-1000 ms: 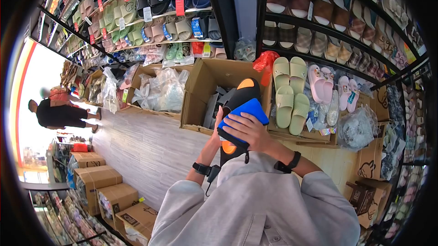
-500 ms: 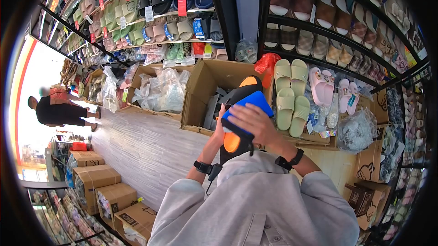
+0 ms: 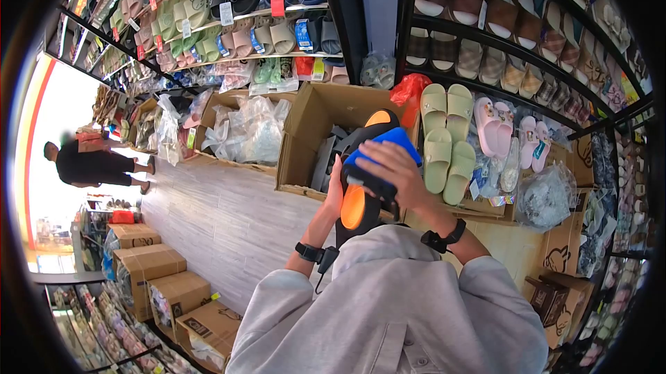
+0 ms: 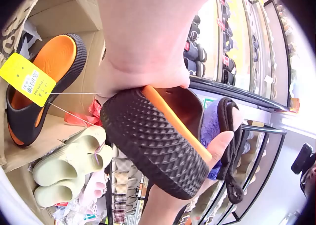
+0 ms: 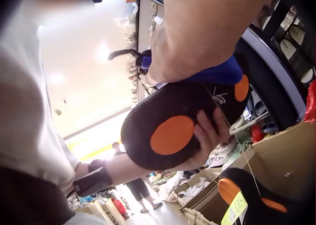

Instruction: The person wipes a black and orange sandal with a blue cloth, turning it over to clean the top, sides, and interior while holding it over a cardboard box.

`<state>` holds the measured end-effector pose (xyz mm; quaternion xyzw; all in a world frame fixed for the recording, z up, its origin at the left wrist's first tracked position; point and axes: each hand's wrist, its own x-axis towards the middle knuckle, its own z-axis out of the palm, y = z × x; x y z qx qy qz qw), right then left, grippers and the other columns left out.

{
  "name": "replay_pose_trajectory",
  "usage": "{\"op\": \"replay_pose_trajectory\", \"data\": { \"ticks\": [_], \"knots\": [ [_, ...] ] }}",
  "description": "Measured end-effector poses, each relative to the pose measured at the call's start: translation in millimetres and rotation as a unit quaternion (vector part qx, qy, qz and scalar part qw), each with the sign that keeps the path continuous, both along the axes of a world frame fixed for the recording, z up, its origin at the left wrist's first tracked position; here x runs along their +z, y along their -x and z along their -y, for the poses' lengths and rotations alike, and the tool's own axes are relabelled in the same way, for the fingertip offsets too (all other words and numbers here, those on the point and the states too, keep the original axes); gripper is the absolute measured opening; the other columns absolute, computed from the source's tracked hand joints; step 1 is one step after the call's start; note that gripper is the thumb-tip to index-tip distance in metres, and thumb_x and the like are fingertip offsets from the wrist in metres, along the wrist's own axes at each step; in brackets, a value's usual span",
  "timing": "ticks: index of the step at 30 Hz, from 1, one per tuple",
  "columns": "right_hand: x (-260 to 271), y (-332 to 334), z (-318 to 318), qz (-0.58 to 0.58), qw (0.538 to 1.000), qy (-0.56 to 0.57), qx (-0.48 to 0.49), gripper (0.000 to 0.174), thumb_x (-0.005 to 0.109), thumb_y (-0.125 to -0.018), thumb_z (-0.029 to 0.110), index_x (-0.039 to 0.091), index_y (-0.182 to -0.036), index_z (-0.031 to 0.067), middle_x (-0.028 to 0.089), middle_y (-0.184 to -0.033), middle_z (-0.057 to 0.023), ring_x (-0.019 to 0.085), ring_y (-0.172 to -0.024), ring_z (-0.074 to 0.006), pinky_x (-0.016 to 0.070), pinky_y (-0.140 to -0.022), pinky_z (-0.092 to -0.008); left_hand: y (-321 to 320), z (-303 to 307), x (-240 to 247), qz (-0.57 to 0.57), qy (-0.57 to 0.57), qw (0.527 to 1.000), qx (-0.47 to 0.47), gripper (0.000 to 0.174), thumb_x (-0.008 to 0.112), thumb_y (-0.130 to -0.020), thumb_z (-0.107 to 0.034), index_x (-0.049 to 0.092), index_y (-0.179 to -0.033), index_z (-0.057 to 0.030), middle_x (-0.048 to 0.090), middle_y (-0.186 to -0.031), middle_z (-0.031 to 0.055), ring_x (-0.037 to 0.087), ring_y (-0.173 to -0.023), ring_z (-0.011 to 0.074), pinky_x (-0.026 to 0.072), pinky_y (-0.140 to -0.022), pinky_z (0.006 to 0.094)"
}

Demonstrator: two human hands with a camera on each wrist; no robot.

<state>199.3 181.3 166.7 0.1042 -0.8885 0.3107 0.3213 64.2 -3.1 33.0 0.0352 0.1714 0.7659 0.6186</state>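
Slipper [image 3: 355, 209] | my left hand [image 3: 335, 188] curls round its sole; right hand [image 3: 394, 171] grips cloth [image 3: 387, 142] against it | step: wiping, I judge | next needs firm hold

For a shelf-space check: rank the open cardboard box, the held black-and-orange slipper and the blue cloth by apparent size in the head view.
1. open cardboard box
2. black-and-orange slipper, nearer the camera, partly covered
3. blue cloth, mostly under the right hand

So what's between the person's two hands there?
A black slipper with orange patches: the left hand grips its sole side, and the right hand holds its blue part. The head view shows it best.
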Motion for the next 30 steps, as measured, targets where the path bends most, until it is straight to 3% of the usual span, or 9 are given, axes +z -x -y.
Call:
{"op": "replay_pose_trajectory", "data": {
  "ticks": [1,3,7,11,15,21,26,27,30],
  "knots": [
    [-3,4,-2,-0.013,0.999,0.005,-0.037,0.058,0.083,-0.09,0.024,0.071,-0.145,0.0117,0.064,-0.155,-0.0133,0.06,-0.145,-0.0353,0.0439,-0.121,-0.0527,-1,-5,6,-0.019,-0.046,0.999,-0.006,0.087,0.036,-0.107,-0.081,0.056,-0.155,-0.0105,0.067,-0.147,0.0148,0.071,-0.127,0.0303,0.0608,-0.105,0.0473],
    [-3,7,-3,-0.007,0.998,-0.004,-0.062,0.057,0.081,-0.091,0.026,0.071,-0.145,0.0116,0.064,-0.155,-0.0137,0.059,-0.145,-0.0343,0.0424,-0.122,-0.0519,-20,-15,58,-0.063,0.17,0.978,0.102,0.088,0.036,-0.107,-0.082,0.056,-0.155,-0.0102,0.067,-0.146,0.0152,0.072,-0.126,0.0311,0.0619,-0.104,0.0474],
    [3,-6,22,0.005,0.999,-0.041,-0.025,0.056,0.079,-0.092,0.028,0.071,-0.145,0.0113,0.064,-0.155,-0.0129,0.058,-0.147,-0.0322,0.0402,-0.124,-0.0504,-15,-5,46,-0.023,0.188,0.981,0.049,0.087,0.041,-0.106,-0.081,0.055,-0.156,-0.0116,0.064,-0.151,0.015,0.066,-0.135,0.0303,0.0551,-0.115,0.05],
    [2,-8,19,-0.004,0.997,-0.066,0.027,0.055,0.079,-0.094,0.029,0.071,-0.144,0.0111,0.065,-0.154,-0.0119,0.058,-0.146,-0.0314,0.0419,-0.122,-0.0505,-9,-3,30,0.058,0.096,0.994,0.008,0.091,0.038,-0.104,-0.084,0.055,-0.156,-0.0118,0.064,-0.152,0.0139,0.067,-0.132,0.0314,0.0575,-0.111,0.0526],
    [3,-4,3,-0.022,0.999,-0.011,-0.027,0.056,0.082,-0.094,0.032,0.07,-0.144,0.0098,0.066,-0.152,-0.0121,0.06,-0.144,-0.0333,0.0442,-0.12,-0.0526,-12,3,37,-0.164,0.101,0.981,0.011,0.09,0.034,-0.104,-0.086,0.057,-0.156,-0.0152,0.071,-0.141,0.0113,0.072,-0.126,0.0276,0.0598,-0.107,0.0482],
    [6,-13,46,-0.028,0.999,-0.041,-0.019,0.05,0.077,-0.096,0.027,0.072,-0.143,0.0107,0.066,-0.153,-0.0098,0.06,-0.144,-0.0287,0.0426,-0.121,-0.0498,-12,3,31,0.014,0.091,0.996,0.012,0.102,0.033,-0.102,-0.089,0.047,-0.163,-0.0092,0.059,-0.158,0.0176,0.062,-0.141,0.0336,0.0513,-0.119,0.0521],
    [6,-17,23,-0.006,0.999,-0.036,0.018,0.054,0.077,-0.092,0.024,0.072,-0.143,0.0112,0.065,-0.154,-0.0107,0.059,-0.146,-0.0302,0.0428,-0.122,-0.0502,-13,2,34,0.037,0.119,0.992,0.006,0.097,0.037,-0.103,-0.087,0.053,-0.158,-0.0091,0.065,-0.15,0.0166,0.069,-0.131,0.031,0.0564,-0.113,0.051],
    [4,-15,15,-0.013,1.0,-0.02,-0.001,0.056,0.078,-0.09,0.024,0.071,-0.144,0.011,0.065,-0.154,-0.0122,0.059,-0.146,-0.0322,0.0433,-0.122,-0.0514,-13,4,29,-0.084,0.165,0.983,0.01,0.095,0.035,-0.103,-0.087,0.052,-0.16,-0.0134,0.062,-0.156,0.0138,0.065,-0.138,0.03,0.0522,-0.119,0.0509],
    [3,-9,9,-0.022,0.998,-0.012,-0.061,0.053,0.079,-0.093,0.025,0.072,-0.144,0.0102,0.065,-0.153,-0.0134,0.06,-0.145,-0.0333,0.044,-0.122,-0.0531,-7,5,19,-0.129,0.033,0.991,-0.027,0.095,0.034,-0.103,-0.087,0.054,-0.159,-0.013,0.063,-0.155,0.014,0.066,-0.135,0.0287,0.0535,-0.117,0.0498]
  ]
}}
